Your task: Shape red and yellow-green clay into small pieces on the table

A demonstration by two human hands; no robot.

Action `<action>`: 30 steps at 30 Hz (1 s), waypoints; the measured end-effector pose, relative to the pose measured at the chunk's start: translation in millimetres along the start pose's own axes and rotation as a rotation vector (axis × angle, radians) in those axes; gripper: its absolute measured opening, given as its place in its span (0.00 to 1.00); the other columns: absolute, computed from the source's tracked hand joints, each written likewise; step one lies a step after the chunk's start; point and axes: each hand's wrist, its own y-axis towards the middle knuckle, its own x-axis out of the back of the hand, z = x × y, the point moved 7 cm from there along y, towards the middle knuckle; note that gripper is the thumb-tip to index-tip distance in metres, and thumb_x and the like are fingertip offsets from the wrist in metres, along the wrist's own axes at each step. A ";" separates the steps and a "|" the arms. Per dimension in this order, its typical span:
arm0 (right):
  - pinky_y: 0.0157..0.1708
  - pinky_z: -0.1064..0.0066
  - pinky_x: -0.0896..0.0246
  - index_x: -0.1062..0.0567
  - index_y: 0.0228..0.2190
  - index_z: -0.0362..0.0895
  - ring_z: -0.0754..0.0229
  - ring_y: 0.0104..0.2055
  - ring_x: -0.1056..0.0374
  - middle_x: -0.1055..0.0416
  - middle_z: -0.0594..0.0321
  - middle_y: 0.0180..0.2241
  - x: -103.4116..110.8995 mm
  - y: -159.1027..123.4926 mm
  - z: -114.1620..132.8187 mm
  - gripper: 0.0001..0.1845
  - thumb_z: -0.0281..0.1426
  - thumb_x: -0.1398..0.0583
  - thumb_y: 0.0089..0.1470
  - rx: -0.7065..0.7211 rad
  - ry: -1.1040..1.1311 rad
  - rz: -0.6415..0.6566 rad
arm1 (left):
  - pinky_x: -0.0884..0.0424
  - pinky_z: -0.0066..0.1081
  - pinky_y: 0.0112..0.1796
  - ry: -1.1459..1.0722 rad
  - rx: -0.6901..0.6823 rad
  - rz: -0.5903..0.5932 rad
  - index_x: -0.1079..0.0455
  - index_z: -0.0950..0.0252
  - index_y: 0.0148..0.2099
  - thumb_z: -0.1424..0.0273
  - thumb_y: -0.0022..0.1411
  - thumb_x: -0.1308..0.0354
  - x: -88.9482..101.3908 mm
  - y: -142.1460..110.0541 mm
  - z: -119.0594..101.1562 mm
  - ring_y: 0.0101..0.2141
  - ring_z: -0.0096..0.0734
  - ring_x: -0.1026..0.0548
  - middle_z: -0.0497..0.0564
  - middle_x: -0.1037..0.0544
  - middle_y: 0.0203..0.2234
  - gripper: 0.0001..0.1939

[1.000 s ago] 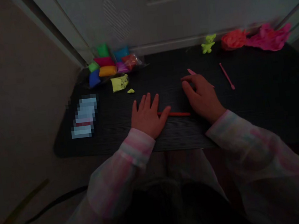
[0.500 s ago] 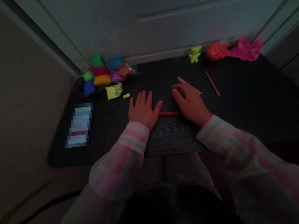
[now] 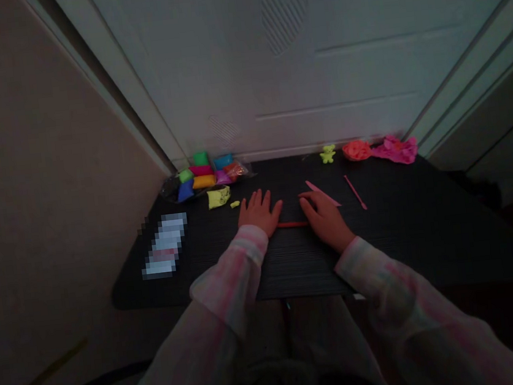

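Observation:
A thin red roll of modelling clay (image 3: 292, 225) lies crosswise on the dark tabletop, its two ends hidden under my hands. My left hand (image 3: 260, 213) rests palm down on the left end, fingers spread. On the right end lies my right hand (image 3: 327, 218), palm down, the fingers slightly bent and the thumb apart from them. Just beyond it is a pink flat clay knife (image 3: 322, 193), partly covered by the fingers. Farther right lies a slim pink modelling tool (image 3: 355, 192). A small yellow clay piece (image 3: 235, 204) sits left of my left hand.
Colourful clay packets (image 3: 203, 181) and a crumpled yellow piece (image 3: 219, 197) lie at the back left. A phone-like blurred object (image 3: 166, 245) is at the left. A yellow bear (image 3: 327, 154), orange clump (image 3: 357, 150) and pink clump (image 3: 396, 149) line the back by the white door (image 3: 231, 53).
The camera view has tilted upward and shifted left, so the table sits lower in the picture. Both hands stay on the red clay roll, with little visible movement over the table.

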 end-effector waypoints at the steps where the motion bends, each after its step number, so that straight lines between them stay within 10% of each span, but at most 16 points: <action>1: 0.42 0.62 0.44 0.32 0.34 0.41 0.57 0.40 0.38 0.33 0.55 0.35 0.3 -0.1 -0.1 0.14 0.35 0.53 0.52 -0.003 0.006 0.000 | 0.53 0.42 0.52 -0.006 0.007 0.003 0.50 0.65 0.57 0.55 0.58 0.73 0.1 3.3 0.7 0.55 0.35 0.49 0.54 0.46 0.55 0.30; 10: 0.43 0.62 0.44 0.32 0.35 0.41 0.57 0.41 0.38 0.32 0.54 0.37 -1.0 -0.3 -4.8 0.15 0.35 0.52 0.51 -0.077 0.062 0.013 | 0.52 0.40 0.53 0.042 -0.010 -0.101 0.51 0.65 0.57 0.57 0.59 0.73 9.3 -68.2 -0.4 0.54 0.34 0.47 0.53 0.43 0.54 0.29; 22: 0.43 0.62 0.45 0.31 0.34 0.41 0.57 0.41 0.37 0.32 0.54 0.36 3.9 -0.4 -6.6 0.16 0.37 0.52 0.51 -0.132 0.118 -0.019 | 0.54 0.43 0.52 0.008 0.045 -0.073 0.52 0.66 0.57 0.55 0.58 0.74 15.6 -15.8 2.5 0.55 0.35 0.49 0.55 0.45 0.55 0.31; 26: 0.44 0.62 0.47 0.32 0.36 0.40 0.57 0.43 0.39 0.33 0.53 0.39 11.1 -0.6 -10.1 0.18 0.38 0.53 0.51 -0.149 0.168 -0.111 | 0.58 0.42 0.53 0.021 -0.034 -0.211 0.53 0.66 0.58 0.57 0.59 0.73 34.1 -24.3 -23.8 0.55 0.35 0.50 0.55 0.45 0.55 0.29; 30: 0.43 0.63 0.45 0.32 0.37 0.41 0.59 0.42 0.39 0.34 0.54 0.39 18.7 -2.1 -17.9 0.19 0.39 0.54 0.51 -0.192 0.221 -0.220 | 0.55 0.41 0.53 -0.044 -0.144 -0.106 0.50 0.66 0.56 0.57 0.59 0.73 12.4 -23.4 -57.9 0.54 0.34 0.48 0.54 0.43 0.54 0.29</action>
